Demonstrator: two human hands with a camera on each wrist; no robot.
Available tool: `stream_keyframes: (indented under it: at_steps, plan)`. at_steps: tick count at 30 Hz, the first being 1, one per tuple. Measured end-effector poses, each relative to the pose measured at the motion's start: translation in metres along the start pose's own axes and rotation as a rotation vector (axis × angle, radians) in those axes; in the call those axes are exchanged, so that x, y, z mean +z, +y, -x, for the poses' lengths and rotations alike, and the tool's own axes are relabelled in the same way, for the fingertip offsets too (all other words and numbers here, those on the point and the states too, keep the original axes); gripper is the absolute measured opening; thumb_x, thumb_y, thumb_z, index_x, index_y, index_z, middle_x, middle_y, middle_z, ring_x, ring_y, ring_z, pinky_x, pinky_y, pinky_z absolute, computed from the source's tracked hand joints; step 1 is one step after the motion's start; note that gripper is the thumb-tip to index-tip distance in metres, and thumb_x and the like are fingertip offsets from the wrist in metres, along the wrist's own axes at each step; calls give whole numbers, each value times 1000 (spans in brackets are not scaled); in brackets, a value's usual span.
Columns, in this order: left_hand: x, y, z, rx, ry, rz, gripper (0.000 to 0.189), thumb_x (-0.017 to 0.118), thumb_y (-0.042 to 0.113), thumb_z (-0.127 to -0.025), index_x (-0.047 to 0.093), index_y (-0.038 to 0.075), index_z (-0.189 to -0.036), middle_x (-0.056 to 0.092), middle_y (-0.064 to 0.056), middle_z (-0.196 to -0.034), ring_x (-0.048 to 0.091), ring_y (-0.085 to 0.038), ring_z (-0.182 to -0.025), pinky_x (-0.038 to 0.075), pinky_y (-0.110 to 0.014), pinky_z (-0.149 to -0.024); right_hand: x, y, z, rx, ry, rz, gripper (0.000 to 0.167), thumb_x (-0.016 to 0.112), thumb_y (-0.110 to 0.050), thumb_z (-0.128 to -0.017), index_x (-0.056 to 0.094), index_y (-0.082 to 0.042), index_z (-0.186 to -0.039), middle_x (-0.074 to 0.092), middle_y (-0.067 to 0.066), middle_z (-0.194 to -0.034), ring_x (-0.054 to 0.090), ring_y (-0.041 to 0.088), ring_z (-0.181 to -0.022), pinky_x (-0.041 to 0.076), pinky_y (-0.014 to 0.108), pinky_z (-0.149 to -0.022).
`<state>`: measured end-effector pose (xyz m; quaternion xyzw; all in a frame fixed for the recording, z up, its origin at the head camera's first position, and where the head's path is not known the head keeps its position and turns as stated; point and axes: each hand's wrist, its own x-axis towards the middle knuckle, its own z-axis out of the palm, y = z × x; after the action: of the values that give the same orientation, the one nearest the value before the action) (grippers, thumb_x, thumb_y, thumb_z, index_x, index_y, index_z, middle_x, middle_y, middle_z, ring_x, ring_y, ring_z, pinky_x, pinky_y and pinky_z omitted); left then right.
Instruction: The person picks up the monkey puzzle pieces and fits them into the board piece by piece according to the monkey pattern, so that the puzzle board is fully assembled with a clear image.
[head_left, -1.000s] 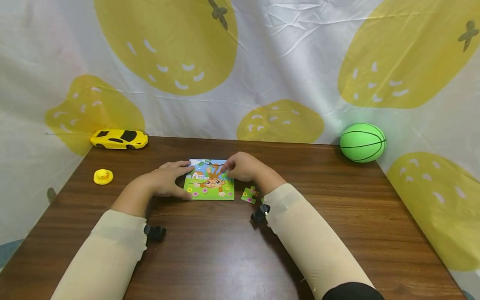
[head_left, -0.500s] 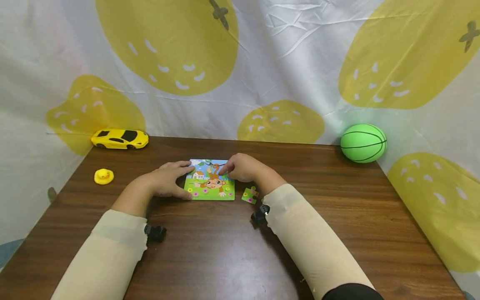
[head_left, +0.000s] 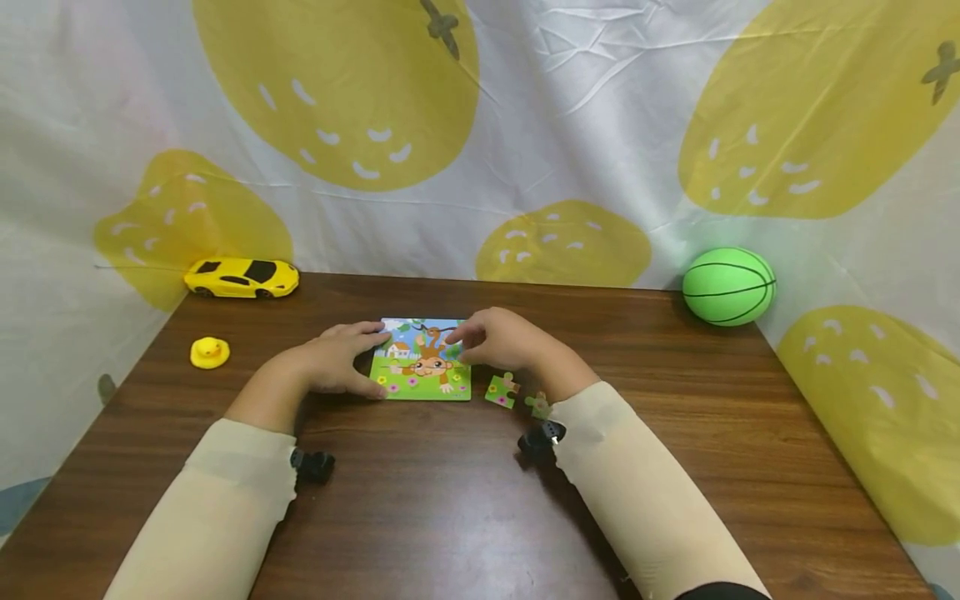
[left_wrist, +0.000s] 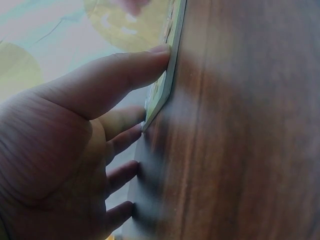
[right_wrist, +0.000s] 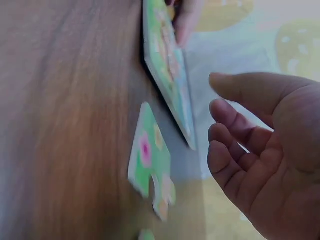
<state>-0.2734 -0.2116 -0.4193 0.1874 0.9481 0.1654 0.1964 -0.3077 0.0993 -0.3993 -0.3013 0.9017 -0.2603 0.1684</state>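
A jigsaw puzzle board (head_left: 420, 385) with a monkey picture lies flat in the middle of the table. My left hand (head_left: 335, 357) rests on its left side, fingers spread; in the left wrist view the thumb (left_wrist: 135, 70) presses on the board near its edge. Just above the board's right side is my right hand (head_left: 501, 337). In the right wrist view its fingers (right_wrist: 224, 160) bend loosely, with nothing between them and the thumb. One loose puzzle piece (head_left: 502, 390) lies right of the board, green with flowers. Another puzzle piece (head_left: 537, 405) lies by the right wrist, partly hidden.
A yellow toy car (head_left: 242, 278) stands at the back left, with a yellow rubber duck (head_left: 209, 352) in front of it. At the back right sits a green ball (head_left: 728, 286). Patterned cloth (head_left: 570, 150) hangs behind and beside the wooden table (head_left: 420, 517).
My right hand has moved right, its fingers off the board's surface. The right forearm has shifted right too, uncovering the second puzzle piece. My left hand stays on the board.
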Motion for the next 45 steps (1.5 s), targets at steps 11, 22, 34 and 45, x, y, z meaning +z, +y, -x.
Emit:
stream_keyframes:
  at_steps: [11, 22, 34, 45]
  plan:
    - [1, -1, -1, -15, -4, 12, 107, 82, 61, -87, 30, 23, -171, 17, -7, -182, 12, -47, -166, 19, -76, -127, -10, 19, 57, 95, 33, -78, 39, 81, -32, -96, 76, -22, -133, 70, 1, -121, 66, 19, -100, 56, 37, -85]
    - [0, 1, 0, -17, -6, 18, 106, 82, 59, -87, 30, 21, -171, 17, -8, -182, 12, -47, -166, 19, -76, -128, -7, 35, 73, 162, -27, -135, 52, 89, -28, -87, 73, -19, -136, 64, 6, -125, 70, 19, -67, 55, 32, -57]
    - [-1, 3, 2, -23, -11, 24, 106, 82, 58, -87, 29, 21, -171, 16, -8, -182, 11, -47, -166, 19, -76, -128, 4, 33, 66, 185, -63, -68, 68, 95, -23, -80, 67, -9, -141, 61, 8, -122, 71, 16, -80, 60, 33, -77]
    - [-1, 3, 2, -22, -10, 23, 106, 82, 59, -87, 29, 21, -171, 16, -8, -182, 10, -47, -166, 20, -77, -127, 2, 34, 66, 153, -12, 37, 59, 94, -26, -80, 72, -17, -134, 68, 2, -127, 61, 21, -118, 52, 43, -107]
